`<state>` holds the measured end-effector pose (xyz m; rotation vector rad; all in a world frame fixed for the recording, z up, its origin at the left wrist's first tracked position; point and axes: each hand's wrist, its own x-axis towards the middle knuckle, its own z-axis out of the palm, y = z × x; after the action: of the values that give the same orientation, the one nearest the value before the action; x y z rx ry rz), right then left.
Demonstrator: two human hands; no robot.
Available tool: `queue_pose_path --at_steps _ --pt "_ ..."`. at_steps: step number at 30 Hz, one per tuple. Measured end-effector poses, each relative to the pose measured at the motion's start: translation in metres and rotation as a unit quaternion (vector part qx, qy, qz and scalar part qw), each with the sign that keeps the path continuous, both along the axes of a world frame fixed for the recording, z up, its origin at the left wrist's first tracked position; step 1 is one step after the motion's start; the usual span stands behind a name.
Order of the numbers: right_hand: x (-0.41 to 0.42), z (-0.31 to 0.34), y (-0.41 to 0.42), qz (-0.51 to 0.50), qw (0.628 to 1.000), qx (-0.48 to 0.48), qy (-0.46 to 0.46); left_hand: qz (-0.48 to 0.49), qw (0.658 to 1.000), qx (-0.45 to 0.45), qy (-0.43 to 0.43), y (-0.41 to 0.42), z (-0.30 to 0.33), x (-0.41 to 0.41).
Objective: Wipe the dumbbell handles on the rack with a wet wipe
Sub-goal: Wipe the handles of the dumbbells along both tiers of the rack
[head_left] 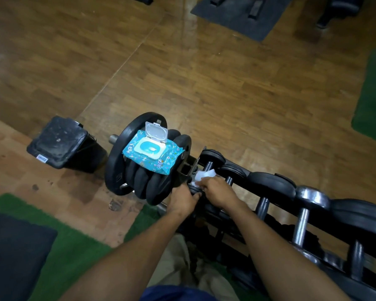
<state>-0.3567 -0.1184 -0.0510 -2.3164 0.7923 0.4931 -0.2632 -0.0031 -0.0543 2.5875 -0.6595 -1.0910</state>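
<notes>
Right hand [217, 192] pinches the crumpled white wet wipe [203, 175] against the first dumbbell's metal handle [208, 167] at the black rack's [269, 216] end; left hand [182, 198] grips that dumbbell's near black head. Advise twisting fully round the bar. Blue wipe pack [153, 154], lid open, lies on stacked black plates [139, 183].

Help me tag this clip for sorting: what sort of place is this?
Most likely a gym. A rack of dumbbells runs to the right, stacked weight plates sit on a post, and dark exercise mats lie on the wood floor.
</notes>
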Motion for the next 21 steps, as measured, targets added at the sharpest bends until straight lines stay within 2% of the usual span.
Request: queue_pose_path --at_steps 2,10,16,21 --pt "-0.002 -0.004 0.000 0.050 0.998 0.013 0.022 0.004 1.000 -0.002 0.003 0.001 -0.003 0.002" --pt "0.006 -0.008 -0.012 0.030 0.994 -0.100 -0.002 0.014 0.999 -0.018 0.041 0.000 -0.006 0.013" --pt "0.008 -0.005 -0.020 0.127 0.990 -0.067 -0.003 0.005 0.999 -0.004 0.046 -0.004 -0.003 0.017" --pt "0.013 -0.006 -0.027 0.038 0.994 -0.093 0.041 -0.007 0.998 0.005 0.065 -0.005 -0.003 0.021"
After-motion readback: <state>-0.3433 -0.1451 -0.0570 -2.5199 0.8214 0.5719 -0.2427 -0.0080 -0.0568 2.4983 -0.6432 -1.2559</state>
